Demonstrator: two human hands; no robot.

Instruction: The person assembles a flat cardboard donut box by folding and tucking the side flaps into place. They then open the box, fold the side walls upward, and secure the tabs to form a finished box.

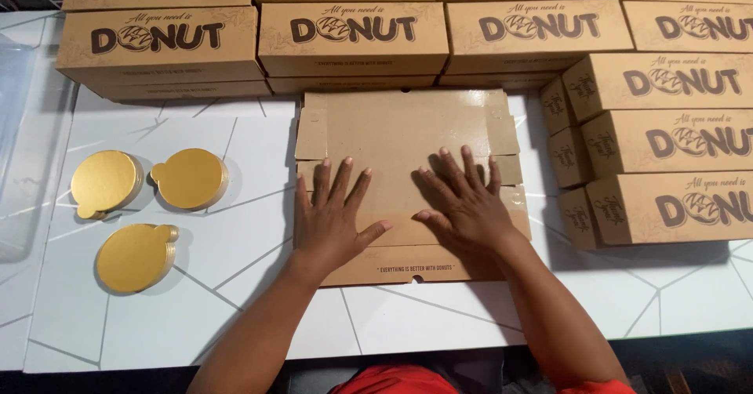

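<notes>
Left hand: the left hand (333, 221) lies flat on the unfolded box blank (408, 182), fingers fanned wide, thumb swung out to the right, gripping nothing.
Right hand: the right hand (463, 202) presses palm-down just beside it, fingers splayed and pointing up the sheet, also pinching nothing.
Box blank: brown cardboard, lying flat at the middle of the white table (235, 206), its far edge close under the row of finished boxes, its near edge toward the person.
Risk, the slide: both palms bear on a smooth sheet over a glossy top; I judge that an uneven push could skate the blank sideways instead of creasing it.
Risk, the creases: the side flaps (312, 131) lie at the left and right edges, outside the hands; lift one carelessly and it may fold off its score line or tear at a slot.
Risk, the back row: the stacked boxes behind (353, 37) sit right at the blank's far edge, so a rising back panel could nudge them.
Risk, the right stack: the pile of boxes at right (667, 151) stands just beside the blank; the right elbow or a swinging flap could knock it crooked.
Gold discs: three stacks of gold cake boards (137, 206) rest well apart to the left, out of harm unless the left arm sweeps wide.
</notes>
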